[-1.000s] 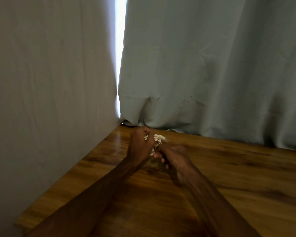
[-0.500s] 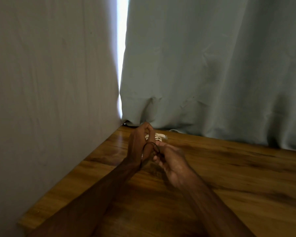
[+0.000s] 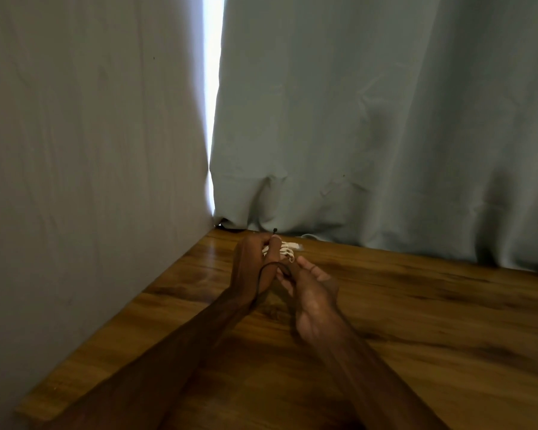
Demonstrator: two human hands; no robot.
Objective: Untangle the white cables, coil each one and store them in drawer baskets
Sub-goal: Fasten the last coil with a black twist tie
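Two hands mid-frame: coiled white cable (image 3: 285, 251) gripped in left hand (image 3: 251, 270), seemingly steadied for binding; dark tie (image 3: 269, 264) pinched by right hand (image 3: 315, 294).

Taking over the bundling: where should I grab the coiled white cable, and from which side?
Pinch the coiled white cable across its exposed loops, jutting right of the left hand. Come from the right and above: the left hand wraps the other end, and the right hand holds the dark tie.

white cable (image 3: 284, 250), pale blue curtain (image 3: 385, 119), brown wood-grain table (image 3: 432, 305)
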